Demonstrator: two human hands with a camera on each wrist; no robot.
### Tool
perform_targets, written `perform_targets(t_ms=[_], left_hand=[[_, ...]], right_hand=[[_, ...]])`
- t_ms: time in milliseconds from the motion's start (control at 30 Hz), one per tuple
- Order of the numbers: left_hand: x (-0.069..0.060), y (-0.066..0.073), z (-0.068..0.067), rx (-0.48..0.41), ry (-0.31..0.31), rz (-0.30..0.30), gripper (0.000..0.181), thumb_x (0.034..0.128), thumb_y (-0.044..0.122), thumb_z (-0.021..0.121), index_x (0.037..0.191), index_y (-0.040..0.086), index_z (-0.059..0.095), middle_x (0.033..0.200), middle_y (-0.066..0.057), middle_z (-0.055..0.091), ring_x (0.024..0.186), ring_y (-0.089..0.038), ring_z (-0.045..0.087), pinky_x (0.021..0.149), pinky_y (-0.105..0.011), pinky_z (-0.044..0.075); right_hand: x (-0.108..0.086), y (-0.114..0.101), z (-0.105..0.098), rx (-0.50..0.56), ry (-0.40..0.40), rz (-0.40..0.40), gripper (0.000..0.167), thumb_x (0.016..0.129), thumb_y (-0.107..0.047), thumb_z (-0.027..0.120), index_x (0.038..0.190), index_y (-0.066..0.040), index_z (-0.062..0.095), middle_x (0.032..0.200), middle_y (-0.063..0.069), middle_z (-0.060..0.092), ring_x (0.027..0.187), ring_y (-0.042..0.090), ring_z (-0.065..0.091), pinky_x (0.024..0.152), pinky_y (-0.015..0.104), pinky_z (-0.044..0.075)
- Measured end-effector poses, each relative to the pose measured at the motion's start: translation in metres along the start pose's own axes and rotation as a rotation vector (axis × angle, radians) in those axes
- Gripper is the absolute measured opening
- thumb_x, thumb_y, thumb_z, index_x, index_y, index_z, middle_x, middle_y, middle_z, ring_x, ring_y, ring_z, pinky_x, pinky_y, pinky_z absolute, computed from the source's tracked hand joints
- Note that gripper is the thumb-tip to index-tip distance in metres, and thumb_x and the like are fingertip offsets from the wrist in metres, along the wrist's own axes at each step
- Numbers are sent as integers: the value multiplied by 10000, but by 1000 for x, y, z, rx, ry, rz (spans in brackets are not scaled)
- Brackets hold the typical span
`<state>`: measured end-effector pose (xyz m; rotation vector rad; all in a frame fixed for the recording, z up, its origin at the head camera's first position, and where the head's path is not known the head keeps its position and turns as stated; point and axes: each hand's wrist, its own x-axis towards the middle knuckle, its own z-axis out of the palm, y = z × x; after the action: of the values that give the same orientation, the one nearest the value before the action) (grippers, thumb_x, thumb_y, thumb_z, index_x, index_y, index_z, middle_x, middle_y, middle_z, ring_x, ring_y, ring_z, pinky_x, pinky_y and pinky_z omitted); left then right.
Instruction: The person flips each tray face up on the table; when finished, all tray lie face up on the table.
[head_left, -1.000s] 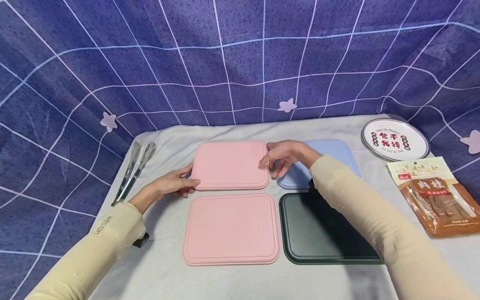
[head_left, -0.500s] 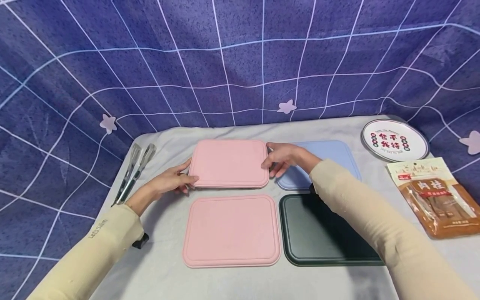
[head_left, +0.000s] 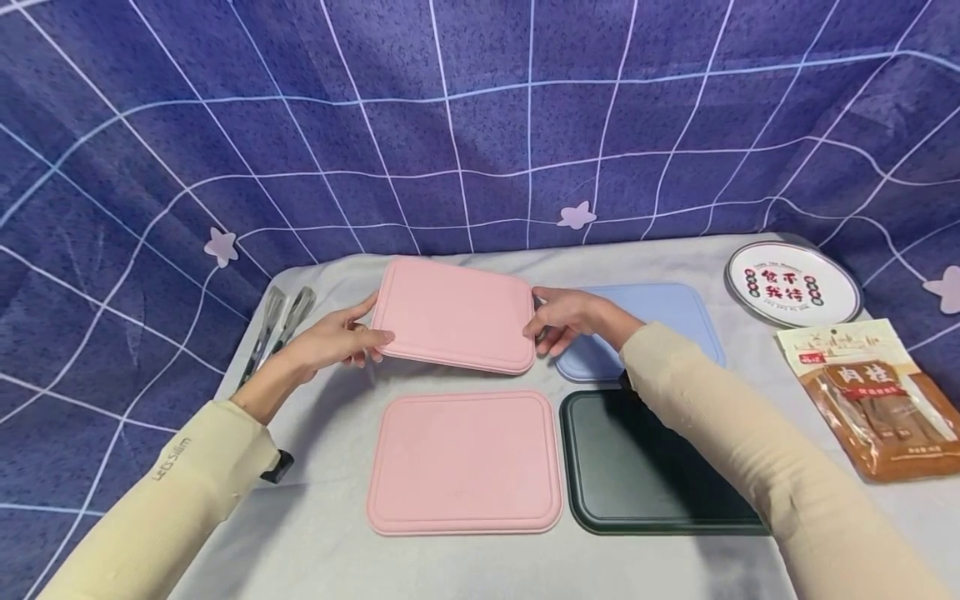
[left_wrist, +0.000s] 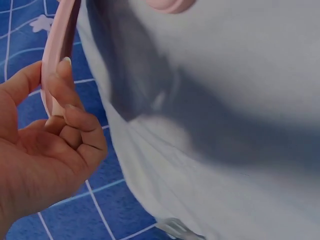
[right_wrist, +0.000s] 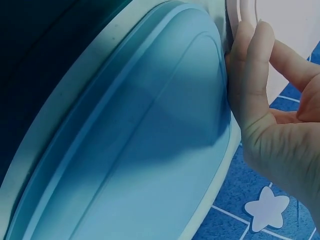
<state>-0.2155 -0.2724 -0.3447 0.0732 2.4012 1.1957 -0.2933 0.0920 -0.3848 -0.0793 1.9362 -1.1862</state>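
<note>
The upper pink board (head_left: 453, 312) is tilted, its left side raised off the cloth. My left hand (head_left: 330, 342) pinches its left edge, thumb on top and fingers beneath; the left wrist view shows that edge (left_wrist: 55, 60) between thumb and fingers of the hand (left_wrist: 45, 140). At the board's right edge, my right hand (head_left: 566, 321) holds it with thumb and fingers. In the right wrist view the hand (right_wrist: 280, 100) is at the pink board's edge (right_wrist: 242, 12), beside the blue board (right_wrist: 165, 120). A second pink board (head_left: 465, 462) lies flat in front.
A blue board (head_left: 652, 325) lies partly under my right hand and wrist, with a dark green board (head_left: 645, 458) in front of it. Tongs (head_left: 279, 321) lie at the left. An oval plate (head_left: 793, 283) and a brown food packet (head_left: 877, 400) are at the right.
The left side of the upper pink board has risen and tilted up, with my left hand lifting along with it. My right hand has stayed nearly in place at the right edge.
</note>
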Motion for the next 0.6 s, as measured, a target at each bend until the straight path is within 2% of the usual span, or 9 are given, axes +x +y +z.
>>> perform_targets(t_ms=[433, 600], left_hand=[[-8, 29, 4, -5, 56, 20, 919, 923, 335, 704, 1626, 193, 129, 738, 46, 693, 625, -98, 542, 557, -217, 377], [-11, 47, 5, -2, 84, 53, 904, 913, 267, 712, 1620, 150, 161, 699, 42, 665, 602, -95, 549, 563, -224, 423]], right_hand=[[4, 1, -1, -45, -19, 16, 1037, 931, -114, 667, 1617, -199, -105, 941, 79, 660, 628, 135, 668, 689, 335, 612], [3, -1, 1, -52, -17, 19, 1046, 920, -101, 664, 1616, -192, -112, 938, 77, 656, 639, 143, 670, 684, 339, 613]])
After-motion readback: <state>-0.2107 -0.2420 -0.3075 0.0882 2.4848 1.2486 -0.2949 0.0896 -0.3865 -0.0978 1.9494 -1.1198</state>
